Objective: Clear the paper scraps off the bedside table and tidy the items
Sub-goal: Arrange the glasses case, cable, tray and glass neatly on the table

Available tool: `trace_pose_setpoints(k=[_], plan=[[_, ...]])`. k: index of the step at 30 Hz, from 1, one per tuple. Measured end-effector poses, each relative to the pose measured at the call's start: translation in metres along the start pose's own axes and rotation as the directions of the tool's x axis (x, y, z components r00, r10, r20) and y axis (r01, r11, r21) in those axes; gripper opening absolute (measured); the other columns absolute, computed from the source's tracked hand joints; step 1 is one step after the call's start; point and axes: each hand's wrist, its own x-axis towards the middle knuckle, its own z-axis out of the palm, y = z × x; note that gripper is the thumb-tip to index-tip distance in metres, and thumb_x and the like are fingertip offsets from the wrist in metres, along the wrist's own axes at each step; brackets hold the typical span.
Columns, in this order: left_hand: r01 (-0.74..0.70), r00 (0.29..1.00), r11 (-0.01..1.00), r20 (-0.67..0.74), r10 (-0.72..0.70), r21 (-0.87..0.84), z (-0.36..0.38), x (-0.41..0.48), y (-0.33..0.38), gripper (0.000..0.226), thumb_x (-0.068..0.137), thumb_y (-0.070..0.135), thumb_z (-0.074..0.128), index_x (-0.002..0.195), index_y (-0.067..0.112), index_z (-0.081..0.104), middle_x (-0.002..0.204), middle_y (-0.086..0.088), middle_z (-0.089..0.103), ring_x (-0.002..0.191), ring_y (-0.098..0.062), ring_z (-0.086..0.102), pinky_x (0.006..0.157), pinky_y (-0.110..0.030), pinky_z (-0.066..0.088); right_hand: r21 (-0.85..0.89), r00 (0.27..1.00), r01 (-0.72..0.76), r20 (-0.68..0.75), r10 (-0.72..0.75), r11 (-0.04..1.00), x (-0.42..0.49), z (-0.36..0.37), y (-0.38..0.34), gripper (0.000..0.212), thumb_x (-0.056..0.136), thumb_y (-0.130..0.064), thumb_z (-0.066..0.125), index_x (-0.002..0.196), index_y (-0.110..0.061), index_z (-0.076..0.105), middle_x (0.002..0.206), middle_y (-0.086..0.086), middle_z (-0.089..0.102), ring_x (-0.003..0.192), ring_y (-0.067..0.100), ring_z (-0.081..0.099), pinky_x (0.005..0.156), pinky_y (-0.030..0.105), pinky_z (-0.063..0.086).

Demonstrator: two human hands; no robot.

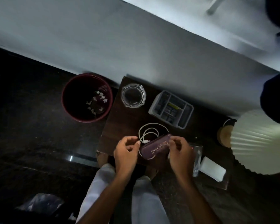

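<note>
Paper scraps (98, 101) lie inside dark red bin (62, 101), on floor just left of bedside table (120, 123). Right hand (180, 152) curls round right end of purple glasses case (153, 149) at table's near edge and hides that end. Left hand (125, 153) is at case's left end, fingers curled, thumb near plug of white cable (139, 133); pinching or only touching, cannot tell. Drinking glass (197, 157) beside right hand is blurred and partly covered. Lamp shade (262, 139) hides table's right corner. Ashtray (133, 97) and grey organiser (170, 109) stand at back.
</note>
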Motion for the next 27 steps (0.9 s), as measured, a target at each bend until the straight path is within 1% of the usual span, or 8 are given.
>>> trace_pose_setpoints(k=[4,9,11,14,16,22,25,27], plan=[[0.05,0.994,0.998,-0.1,-0.045,0.048,0.027,-0.026,-0.012,0.016,0.093,0.024,0.072,0.105,0.032,0.065,0.118,0.002,0.057,0.086,-0.004,0.066,0.068,-0.02,0.056,-0.177,0.997,0.034,0.071,-0.022,0.984,0.016,-0.019,0.025,0.027,0.094,-0.014,0.063,0.121,-0.01,0.067,0.117,0.01,0.068,0.102,0.021,0.066,0.087,0.024,0.046],[0.093,0.991,0.988,-0.112,-0.079,0.125,0.038,-0.033,-0.024,0.025,0.094,0.033,0.068,0.117,0.023,0.064,0.122,-0.002,0.057,0.09,-0.007,0.063,0.086,-0.041,0.06,-0.167,0.971,0.115,0.225,-0.075,0.979,0.027,-0.013,0.028,0.048,0.094,-0.021,0.065,0.138,-0.007,0.053,0.137,0.014,0.056,0.118,0.026,0.061,0.102,0.046,0.05],[0.083,0.993,0.989,-0.098,-0.071,0.125,0.039,-0.034,-0.029,0.026,0.094,0.034,0.067,0.117,0.023,0.063,0.12,-0.003,0.063,0.095,-0.01,0.065,0.088,-0.042,0.06,-0.168,0.964,0.117,0.257,-0.071,0.979,0.031,-0.01,0.027,0.052,0.094,-0.024,0.065,0.141,-0.01,0.05,0.139,0.011,0.055,0.123,0.025,0.058,0.105,0.045,0.048],[0.067,0.993,0.994,-0.107,-0.058,0.084,0.04,-0.035,-0.034,0.027,0.094,0.027,0.069,0.119,0.018,0.064,0.112,-0.004,0.07,0.095,-0.011,0.068,0.081,-0.031,0.06,-0.21,0.952,0.149,0.295,-0.083,0.966,0.034,-0.01,0.028,0.052,0.094,-0.03,0.064,0.142,-0.013,0.05,0.138,0.009,0.057,0.126,0.025,0.056,0.105,0.036,0.045],[0.059,0.992,0.996,-0.111,-0.052,0.06,0.043,-0.035,-0.035,0.026,0.094,0.022,0.07,0.118,0.015,0.064,0.109,-0.006,0.072,0.093,-0.013,0.07,0.08,-0.033,0.061,-0.226,0.943,0.169,0.321,-0.09,0.959,0.035,-0.01,0.029,0.053,0.094,-0.03,0.064,0.142,-0.013,0.05,0.138,0.009,0.056,0.126,0.026,0.054,0.104,0.035,0.043],[0.028,0.994,1.0,-0.102,-0.027,0.001,0.05,-0.035,-0.039,0.027,0.096,0.018,0.067,0.122,0.011,0.061,0.111,-0.01,0.072,0.099,-0.019,0.071,0.088,-0.04,0.061,-0.214,0.932,0.184,0.348,-0.101,0.959,0.034,-0.007,0.04,0.068,0.092,-0.037,0.066,0.149,-0.011,0.04,0.145,0.012,0.044,0.127,0.029,0.053,0.106,0.043,0.046],[-0.003,0.996,0.996,-0.084,-0.004,-0.09,0.045,-0.033,-0.041,0.025,0.097,0.012,0.064,0.122,0.008,0.061,0.111,-0.011,0.07,0.092,-0.013,0.072,0.075,-0.027,0.061,-0.146,0.933,0.138,0.351,-0.08,0.98,0.037,-0.009,0.044,0.069,0.091,-0.037,0.068,0.148,-0.012,0.041,0.146,0.01,0.042,0.116,0.025,0.061,0.101,0.036,0.048],[-0.045,0.994,0.995,-0.103,0.035,-0.094,0.038,-0.03,-0.042,0.022,0.097,0.009,0.064,0.12,0.008,0.064,0.108,-0.01,0.071,0.081,-0.003,0.07,0.067,-0.016,0.058,-0.096,0.939,0.131,0.332,-0.092,0.987,0.035,-0.014,0.045,0.064,0.091,-0.036,0.068,0.147,-0.013,0.044,0.143,0.008,0.045,0.102,0.018,0.063,0.09,0.028,0.047]])
